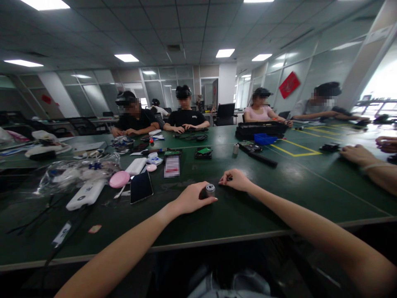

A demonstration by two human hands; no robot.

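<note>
My left hand (pixel 192 198) is wrapped around a small silver metal cylinder (pixel 210 190) standing upright on the green table, its thumb in front. The cylinder's top face has dark spots, and its far side is hidden by my fingers. Just to the right, my right hand (pixel 236 180) hovers low over the table with fingers curled and fingertips pinched together. Whatever sits between those fingertips is too small to tell. Beyond my hands stands a second silver cylinder (pixel 235 149), and a hard drive with a green circuit board (pixel 203 152) lies to its left.
On the left are a black phone (pixel 142 187), a pink round case (pixel 119 179), a white device (pixel 86 194) and plastic bags. Further back right lie a black bar (pixel 262 159), a blue tray (pixel 263 139) and a black case (pixel 261 129). Co-workers sit opposite; another person's hand (pixel 356 155) rests at right.
</note>
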